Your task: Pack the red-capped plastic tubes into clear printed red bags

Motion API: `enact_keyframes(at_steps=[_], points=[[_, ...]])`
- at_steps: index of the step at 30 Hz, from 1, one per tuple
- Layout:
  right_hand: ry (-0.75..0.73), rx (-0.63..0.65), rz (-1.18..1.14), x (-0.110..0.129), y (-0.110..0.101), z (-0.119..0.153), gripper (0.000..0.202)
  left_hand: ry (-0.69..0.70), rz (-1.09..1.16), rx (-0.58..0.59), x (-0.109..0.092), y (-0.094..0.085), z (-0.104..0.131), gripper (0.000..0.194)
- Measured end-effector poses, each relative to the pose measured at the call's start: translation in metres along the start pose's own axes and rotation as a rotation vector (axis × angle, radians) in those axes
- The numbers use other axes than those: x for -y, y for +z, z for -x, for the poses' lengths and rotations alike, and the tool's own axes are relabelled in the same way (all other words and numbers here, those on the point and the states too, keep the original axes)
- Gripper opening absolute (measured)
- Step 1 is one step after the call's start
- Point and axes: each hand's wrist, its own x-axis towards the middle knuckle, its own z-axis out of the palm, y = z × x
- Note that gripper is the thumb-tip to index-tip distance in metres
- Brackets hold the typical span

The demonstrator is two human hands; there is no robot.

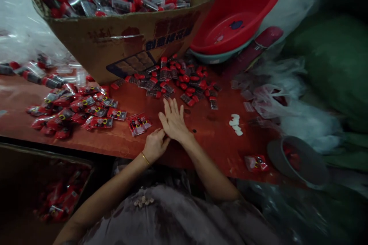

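Note:
Over the front of the red-brown table, my right hand (174,121) is held flat, palm down, with its fingers stretched and slightly apart. My left hand (155,144), with a gold bangle at the wrist, has curled fingers that meet the thumb side of my right hand. Its fingertips are partly hidden there, and what they pinch, if anything, does not show. Just left of my hands lie flat red printed packets (138,123). A heap of filled red packets (77,109) is farther left. Beyond my fingertips, small clear tubes with red caps (172,78) lie in a loose pile.
A cardboard box (123,42) full of red-capped tubes stands at the back. Red basin (238,11), dark red bottle (255,51), plastic bags (287,103), white scraps (236,124), a single packet (256,163) and grey bowl (299,160) are right. A lower-left box (89,160) holds packets.

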Motion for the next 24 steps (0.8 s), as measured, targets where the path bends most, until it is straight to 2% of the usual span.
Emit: enact_keyframes(at_steps=[2,4,7,10,14,17,19,21,24], points=[[0.023,0.0,-0.115,-0.009,0.005,-0.002,0.062,-0.044,0.06,-0.016,0.0,0.001,0.001,0.011],[0.067,-0.035,-0.328,-0.019,0.008,-0.003,0.061,-0.073,0.126,-0.025,-0.001,0.001,0.002,0.014],[0.16,-0.168,-0.673,-0.03,0.007,0.006,0.067,-0.083,0.199,-0.029,0.001,0.0,0.003,0.02],[0.14,-0.252,-0.792,-0.036,0.003,0.031,0.049,-0.09,0.321,-0.058,0.002,-0.001,0.002,0.024],[0.028,-0.127,-0.663,-0.036,0.009,0.069,0.042,-0.123,0.419,-0.081,-0.002,0.0,0.004,0.025],[0.046,-0.164,-0.466,-0.035,0.02,0.081,0.035,-0.175,0.376,-0.059,-0.009,-0.005,0.009,0.025],[0.07,-0.195,-0.321,-0.037,0.024,0.081,0.032,-0.221,0.273,-0.071,-0.013,-0.018,0.009,0.029],[0.082,-0.213,-0.16,-0.039,0.024,0.078,0.03,-0.228,0.126,-0.139,-0.014,-0.037,0.005,0.036],[0.09,-0.216,0.028,-0.041,0.022,0.072,0.031,-0.1,-0.15,-0.227,-0.004,-0.065,-0.011,0.031]])
